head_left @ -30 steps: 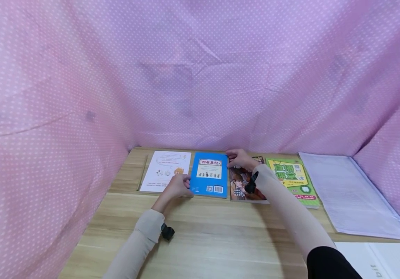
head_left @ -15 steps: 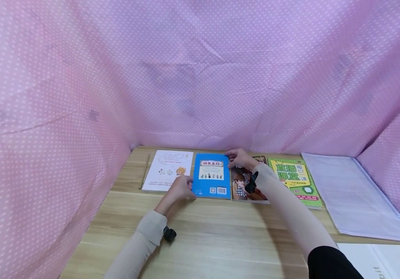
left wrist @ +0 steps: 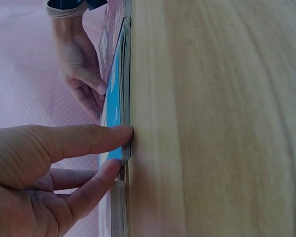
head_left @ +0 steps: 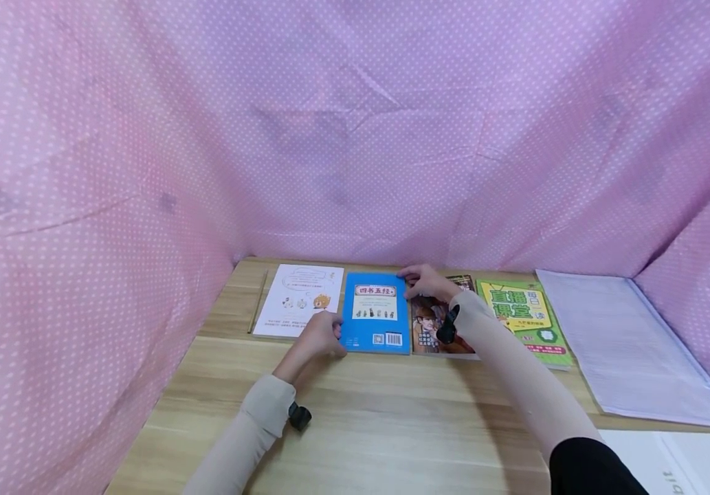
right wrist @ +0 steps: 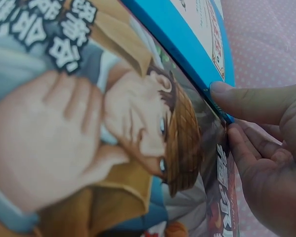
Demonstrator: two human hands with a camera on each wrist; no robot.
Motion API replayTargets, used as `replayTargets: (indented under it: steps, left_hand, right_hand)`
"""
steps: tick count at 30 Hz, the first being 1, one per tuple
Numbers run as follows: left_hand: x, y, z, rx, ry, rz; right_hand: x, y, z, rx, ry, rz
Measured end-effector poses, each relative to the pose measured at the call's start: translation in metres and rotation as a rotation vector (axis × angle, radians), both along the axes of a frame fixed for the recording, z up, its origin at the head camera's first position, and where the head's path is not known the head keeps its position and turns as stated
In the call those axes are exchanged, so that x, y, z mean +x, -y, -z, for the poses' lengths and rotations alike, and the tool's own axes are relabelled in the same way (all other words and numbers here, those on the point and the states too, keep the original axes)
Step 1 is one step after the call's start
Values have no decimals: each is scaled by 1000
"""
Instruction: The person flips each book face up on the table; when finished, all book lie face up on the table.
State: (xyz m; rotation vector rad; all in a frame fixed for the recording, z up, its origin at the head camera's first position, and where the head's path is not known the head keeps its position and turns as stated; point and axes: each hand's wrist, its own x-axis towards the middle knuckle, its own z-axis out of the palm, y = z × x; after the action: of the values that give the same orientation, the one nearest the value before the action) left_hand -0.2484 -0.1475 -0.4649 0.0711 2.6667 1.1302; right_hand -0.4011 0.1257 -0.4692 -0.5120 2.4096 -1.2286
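Note:
A blue book [head_left: 372,313] lies flat on the wooden table, between a white book [head_left: 299,300] on its left and a dark comic-style book [head_left: 438,326] on its right. My left hand [head_left: 319,335] pinches its near left corner. In the left wrist view the thumb presses the near page edge and a finger [left wrist: 96,190] touches round the corner. At the far right corner, my right hand [head_left: 424,283] holds the blue book between thumb [right wrist: 256,103] and fingers. That hand and sleeve cover part of the dark book.
Right of the dark book lies a green and yellow book [head_left: 524,320]. Beyond it are a translucent white sheet or pouch [head_left: 627,344] and a white flat item [head_left: 676,460] at the near right. A pink dotted curtain [head_left: 355,137] hangs behind the table [head_left: 355,426].
The blue book has slid slightly nearer and a little right, towards the dark book. Both hands keep to its corners. The head view has shifted slightly.

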Motion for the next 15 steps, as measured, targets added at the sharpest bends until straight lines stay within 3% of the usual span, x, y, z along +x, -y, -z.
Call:
replayTargets:
  steps: [15]
  left_hand:
    - [-4, 11, 9, 56, -24, 15]
  right_hand:
    - [-2, -2, 1, -9, 33, 24]
